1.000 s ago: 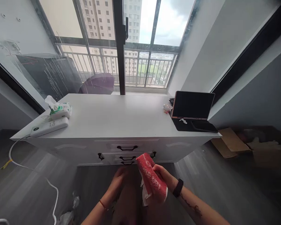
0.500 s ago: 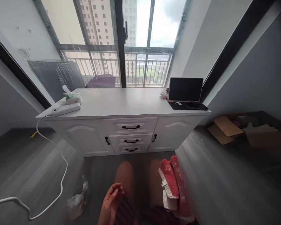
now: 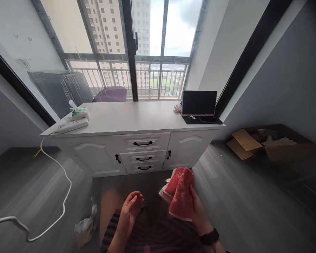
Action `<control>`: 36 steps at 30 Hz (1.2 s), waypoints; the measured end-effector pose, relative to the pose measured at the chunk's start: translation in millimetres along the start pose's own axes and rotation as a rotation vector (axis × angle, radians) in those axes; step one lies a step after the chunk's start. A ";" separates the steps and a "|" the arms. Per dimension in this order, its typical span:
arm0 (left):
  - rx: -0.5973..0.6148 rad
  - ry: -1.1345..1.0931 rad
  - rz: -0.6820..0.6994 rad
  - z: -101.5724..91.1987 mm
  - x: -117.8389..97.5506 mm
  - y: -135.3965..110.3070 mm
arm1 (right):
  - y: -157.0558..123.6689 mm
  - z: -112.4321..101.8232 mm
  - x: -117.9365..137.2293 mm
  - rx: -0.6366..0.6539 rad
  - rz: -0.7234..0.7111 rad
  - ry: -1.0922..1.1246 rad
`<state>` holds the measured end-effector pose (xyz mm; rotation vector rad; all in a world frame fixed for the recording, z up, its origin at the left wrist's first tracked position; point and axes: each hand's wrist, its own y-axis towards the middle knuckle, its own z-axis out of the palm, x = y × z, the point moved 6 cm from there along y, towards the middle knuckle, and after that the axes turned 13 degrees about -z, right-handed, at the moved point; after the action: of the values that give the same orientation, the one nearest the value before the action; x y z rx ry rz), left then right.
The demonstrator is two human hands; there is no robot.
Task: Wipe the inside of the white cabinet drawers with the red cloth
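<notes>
My right hand (image 3: 197, 207) grips a red folded cloth (image 3: 183, 193), fuzzy like a towel, with pale edges on its left side. The cloth is lifted above my lap, and most of the fingers are hidden behind it. My left hand (image 3: 133, 205) is to the left of the cloth, apart from it. Its fingers are loosely curled with the palm turned inward, and nothing shows in them. Striped dark fabric (image 3: 160, 235) covers my lap beneath both hands.
Ahead stands a white cabinet (image 3: 126, 121) below a window. On it are a tablet (image 3: 199, 102), a tissue pack (image 3: 80, 113) and a power strip (image 3: 73, 125). A white cable (image 3: 65, 196) and a plastic bag (image 3: 85, 225) lie on the left floor; a cardboard box (image 3: 287, 151) sits right.
My right hand has come into view holding the red cloth, which has moved up and left from beside my right leg. My left hand has shifted slightly up and right.
</notes>
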<state>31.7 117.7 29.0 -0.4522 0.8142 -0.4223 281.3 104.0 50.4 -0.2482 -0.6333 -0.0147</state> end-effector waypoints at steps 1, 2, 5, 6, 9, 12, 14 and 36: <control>0.013 0.020 0.009 6.0 -7.1 8.1 | 3.0 -3.2 -3.5 -0.041 0.023 0.034; 0.025 0.043 0.014 12.0 -15.4 17.1 | 6.1 -7.4 -7.1 -0.094 0.047 0.076; 0.003 0.085 0.025 29.3 -47.5 50.0 | 13.2 -18.6 -17.5 -0.237 0.126 0.191; -0.025 0.089 0.029 35.7 -59.9 63.0 | 14.4 -19.5 -20.6 -0.251 0.162 0.212; -0.105 0.076 0.034 59.7 -96.2 107.0 | 14.7 -14.2 -28.5 -0.242 0.274 0.263; -0.162 -0.032 -0.047 83.3 -118.9 152.9 | 14.3 -6.3 -32.8 -0.227 0.322 0.296; -0.185 -0.063 -0.102 94.4 -127.0 177.9 | 13.5 -4.3 -36.2 -0.234 0.362 0.289; -0.101 -0.182 0.057 66.6 -60.1 140.1 | 18.8 31.6 12.1 0.049 0.214 -0.285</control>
<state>71.6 279.2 29.8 -0.5519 0.6721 -0.2829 274.3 130.4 77.8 -0.2724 -0.8859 0.2454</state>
